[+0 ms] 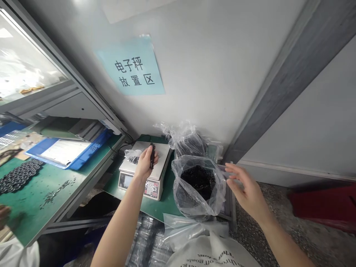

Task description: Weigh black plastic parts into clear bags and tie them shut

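Note:
My left hand (145, 160) is closed around a clump of small black parts (152, 156), held above the steel pan of a digital scale (162, 151). On the pan beside that hand lies a small clear plastic bag (131, 155) with dark contents. To the right of the scale stands a large open clear plastic bag (181, 202), with a mass of black pieces (198, 180) inside. At that bag's right rim is my right hand (244, 191), its fingers apart and holding nothing visible; whether the fingertips touch the plastic I cannot tell.
Behind the open bag sits another clear bag (189, 142) of black material. Several clear packets (147, 233) lie below the table edge. A green bench (83, 174) at left bears a blue tray (75, 157) and black rings (22, 175). A co-worker's hand (4, 215) shows there.

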Motion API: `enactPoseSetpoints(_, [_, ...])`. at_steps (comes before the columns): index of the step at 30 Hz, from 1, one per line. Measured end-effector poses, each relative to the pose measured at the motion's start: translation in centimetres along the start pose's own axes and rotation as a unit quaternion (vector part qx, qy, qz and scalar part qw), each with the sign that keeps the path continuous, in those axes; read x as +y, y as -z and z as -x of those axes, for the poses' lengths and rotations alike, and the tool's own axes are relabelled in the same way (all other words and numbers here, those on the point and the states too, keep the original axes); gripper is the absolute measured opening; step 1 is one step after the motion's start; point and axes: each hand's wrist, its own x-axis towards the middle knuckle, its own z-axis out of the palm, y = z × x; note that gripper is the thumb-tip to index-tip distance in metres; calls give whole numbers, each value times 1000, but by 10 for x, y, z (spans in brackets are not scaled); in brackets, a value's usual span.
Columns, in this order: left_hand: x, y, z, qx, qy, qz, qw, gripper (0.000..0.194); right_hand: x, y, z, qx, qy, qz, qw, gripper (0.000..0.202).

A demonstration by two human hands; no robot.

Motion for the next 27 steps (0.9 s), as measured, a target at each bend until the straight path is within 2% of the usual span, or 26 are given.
enactPoseSetpoints(2, [39,-3,17,-31,-52,50,997,50,11,-8,2,-3,-46,-80,996,52])
enactPoseSetpoints(3, [55,-7,25,-67,-86,72,991,52,16,-12,2,-14,-69,-131,989,54])
enactPoseSetpoints(4, [69,-14,32,-161,-156,93,970,51,20,-15,2,-28,-97,-186,977,54])
enactPoseSetpoints(5, [78,-21,38,-241,-212,67,945,49,23,-18,2,-38,-129,-238,962,54])
enactPoseSetpoints(7, [87,-38,43,-361,-310,-51,878,47,25,-20,1,-46,-189,-314,929,54])
enactPoseSetpoints(8, [87,-46,43,-391,-347,-131,842,50,25,-19,1,-41,-209,-333,918,55])
enactPoseSetpoints(10, [82,-56,41,-403,-398,-249,785,58,25,-15,2,-32,-227,-346,910,57])
enactPoseSetpoints(11, [79,-58,39,-395,-413,-267,776,60,25,-13,4,-31,-231,-349,908,57])
enactPoseSetpoints(12, [77,-56,38,-384,-420,-253,782,60,27,-11,5,-34,-233,-355,905,56])
enactPoseSetpoints(13, [75,-52,36,-373,-418,-213,801,59,30,-10,7,-42,-232,-362,902,55])
enactPoseSetpoints(16, [67,-27,24,-297,-326,-97,893,54,45,-10,16,-79,-209,-373,900,52])
enactPoseSetpoints(18, [54,-4,6,-192,-239,-102,946,47,56,-14,24,-98,-173,-354,914,53])
enactPoseSetpoints(19, [43,9,-6,-134,-202,-121,963,43,59,-17,28,-101,-148,-337,924,56])
enactPoseSetpoints(21, [17,34,-33,-18,-125,-165,978,38,61,-23,38,-95,-93,-284,950,70])
enactPoseSetpoints(23, [-14,56,-56,66,-31,-214,974,48,57,-29,47,-82,-38,-194,977,93])
enactPoseSetpoints(24, [-29,64,-64,88,11,-232,969,51,54,-32,50,-72,-12,-143,987,103])
enactPoseSetpoints(27, [-66,74,-74,94,93,-258,957,33,42,-43,49,-57,37,-32,997,115])
